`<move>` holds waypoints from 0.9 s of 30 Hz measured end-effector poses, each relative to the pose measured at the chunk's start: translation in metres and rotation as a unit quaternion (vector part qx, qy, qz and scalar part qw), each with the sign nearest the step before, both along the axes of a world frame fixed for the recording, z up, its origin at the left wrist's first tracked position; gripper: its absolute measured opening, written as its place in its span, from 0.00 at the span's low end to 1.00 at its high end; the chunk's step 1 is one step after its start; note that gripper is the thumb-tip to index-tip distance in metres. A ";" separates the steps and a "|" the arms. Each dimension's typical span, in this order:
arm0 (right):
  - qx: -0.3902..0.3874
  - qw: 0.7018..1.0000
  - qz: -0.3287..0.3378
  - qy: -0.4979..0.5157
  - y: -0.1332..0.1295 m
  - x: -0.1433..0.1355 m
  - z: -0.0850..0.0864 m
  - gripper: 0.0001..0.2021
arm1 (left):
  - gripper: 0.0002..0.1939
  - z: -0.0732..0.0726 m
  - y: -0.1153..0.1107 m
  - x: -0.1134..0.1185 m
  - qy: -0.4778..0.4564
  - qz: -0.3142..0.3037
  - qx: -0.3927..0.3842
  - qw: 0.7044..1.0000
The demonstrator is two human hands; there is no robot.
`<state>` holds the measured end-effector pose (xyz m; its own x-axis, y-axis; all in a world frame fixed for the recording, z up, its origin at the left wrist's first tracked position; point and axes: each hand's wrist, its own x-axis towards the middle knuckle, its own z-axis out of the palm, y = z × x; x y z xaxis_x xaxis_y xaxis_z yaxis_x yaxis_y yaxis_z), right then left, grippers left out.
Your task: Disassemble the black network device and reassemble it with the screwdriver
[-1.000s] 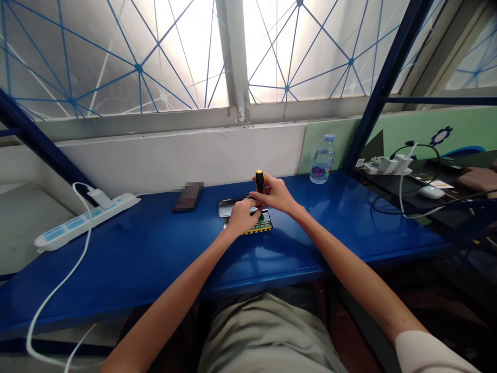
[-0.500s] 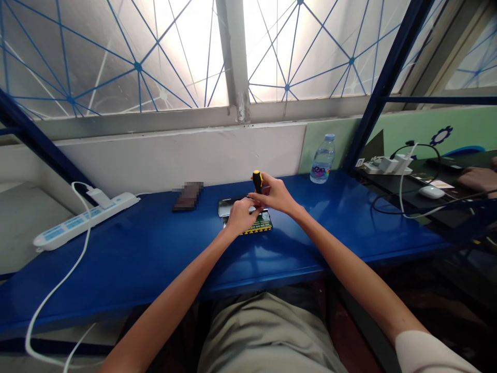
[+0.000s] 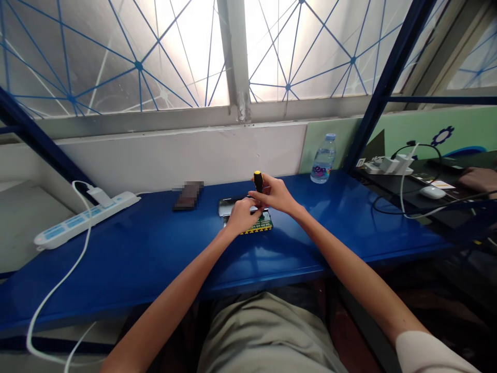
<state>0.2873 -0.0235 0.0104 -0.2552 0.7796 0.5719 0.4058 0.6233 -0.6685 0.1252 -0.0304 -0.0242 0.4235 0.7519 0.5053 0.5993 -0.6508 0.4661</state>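
My right hand [image 3: 276, 195] is closed round a screwdriver [image 3: 258, 178] with a black and yellow handle, held upright. Its shaft and tip are hidden behind my fingers. Beneath both hands lies a green circuit board [image 3: 264, 223] with a yellow-and-black edge along its near side. My left hand [image 3: 241, 215] rests over the board, fingers bent and pressed together close to the screwdriver's lower end; what they grip is hidden. Just behind my left hand is a silver panel with a dark rim [image 3: 228, 207], partly covered.
On the blue table [image 3: 155, 259] a blurred dark flat object [image 3: 188, 196] lies left of my hands. A white power strip [image 3: 85, 220] with a cable sits further left. A water bottle [image 3: 323, 159] stands back right. Another person's hand [image 3: 479, 181] is at the neighbouring dark desk, near a white mouse [image 3: 432, 192].
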 end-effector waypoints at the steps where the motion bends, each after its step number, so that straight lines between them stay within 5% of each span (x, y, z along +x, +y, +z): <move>1: 0.001 1.000 -0.003 -0.003 0.000 0.000 0.000 0.15 | 0.08 0.000 0.000 0.000 -0.002 -0.006 0.001 1.000; 27: -0.001 1.000 -0.015 0.003 -0.001 -0.001 0.000 0.17 | 0.09 -0.001 0.002 -0.002 -0.009 -0.029 -0.005 1.000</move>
